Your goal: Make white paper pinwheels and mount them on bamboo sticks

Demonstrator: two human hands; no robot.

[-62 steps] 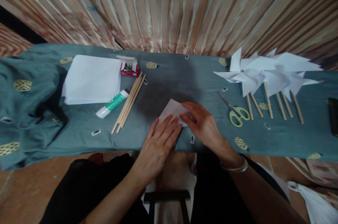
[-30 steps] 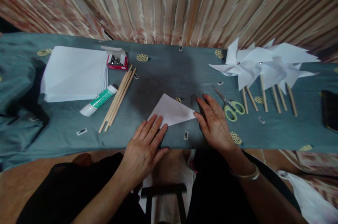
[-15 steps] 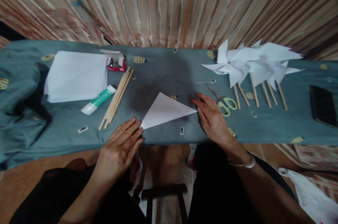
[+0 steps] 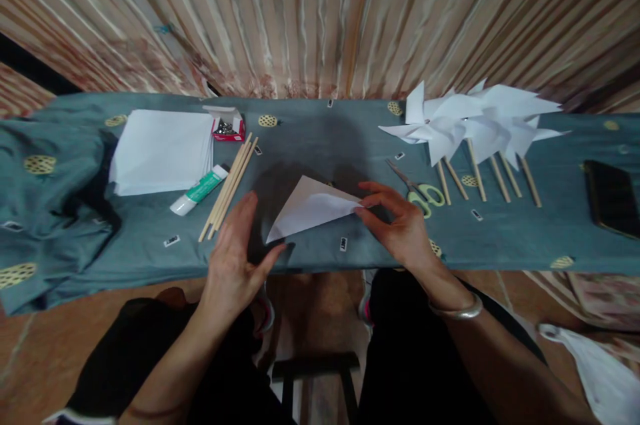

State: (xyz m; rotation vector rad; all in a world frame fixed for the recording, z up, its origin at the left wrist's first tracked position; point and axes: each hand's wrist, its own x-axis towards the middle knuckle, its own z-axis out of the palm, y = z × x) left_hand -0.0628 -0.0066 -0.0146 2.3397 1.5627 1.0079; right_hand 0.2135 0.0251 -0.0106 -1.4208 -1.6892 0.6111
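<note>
A white paper folded into a triangle (image 4: pixel 310 207) lies on the teal cloth-covered table (image 4: pixel 325 138) in front of me. My right hand (image 4: pixel 400 225) pinches its right corner between thumb and fingers and lifts the top layer a little. My left hand (image 4: pixel 235 255) is raised on edge just left of the paper's lower left tip, fingers spread, holding nothing.
At left lie a stack of white sheets (image 4: pixel 163 150), a small red box of pins (image 4: pixel 227 126), a green-and-white glue tube (image 4: pixel 199 190) and several wooden sticks (image 4: pixel 231 183). Green-handled scissors (image 4: pixel 417 188) and several paper pinwheels (image 4: pixel 475 121) lie at right, a dark phone (image 4: pixel 611 197) beyond.
My left hand slid off the paper leftward and lifted onto its edge. My right hand, flat beside the triangle before, now grips its right corner and raises the upper layer.
</note>
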